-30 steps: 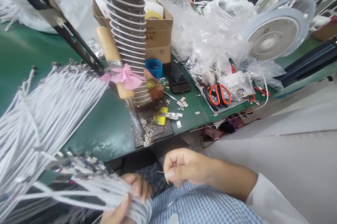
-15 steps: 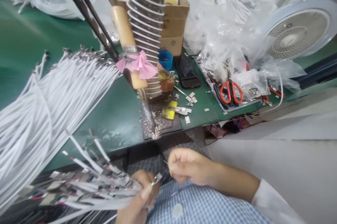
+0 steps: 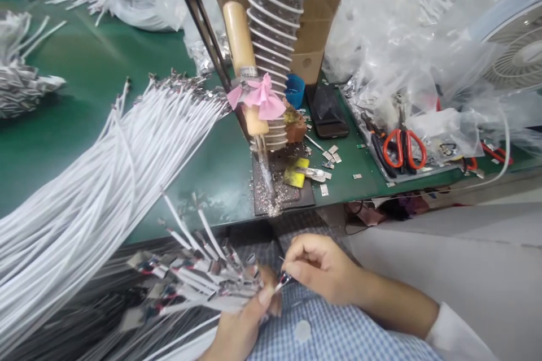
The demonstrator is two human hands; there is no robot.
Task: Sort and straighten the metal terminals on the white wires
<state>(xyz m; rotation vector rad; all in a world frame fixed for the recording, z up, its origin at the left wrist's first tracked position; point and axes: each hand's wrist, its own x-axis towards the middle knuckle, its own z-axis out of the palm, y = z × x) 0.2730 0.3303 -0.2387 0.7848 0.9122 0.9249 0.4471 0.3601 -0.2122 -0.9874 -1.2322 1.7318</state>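
Here, itemised: left hand, low in the frame just above the lap, fingers closed around a bundle of short white cables whose metal-tipped ends fan out to the left and upward. Right hand, just right of it, thumb and forefinger pinched together on one small connector tip at the near end of the bundle; whether anything else sits in that pinch cannot be told. The two hands all but touch at that tip. The held cables' long axis runs roughly left to right, so the pinched end lies toward the right hand, the nearer of the two to it. Beyond, on the green table: a long sheaf of white cables running diagonally; a wooden-handled soldering iron in a coiled stand, a pink bow on it; orange-handled scissors; a dark phone; a cardboard box.
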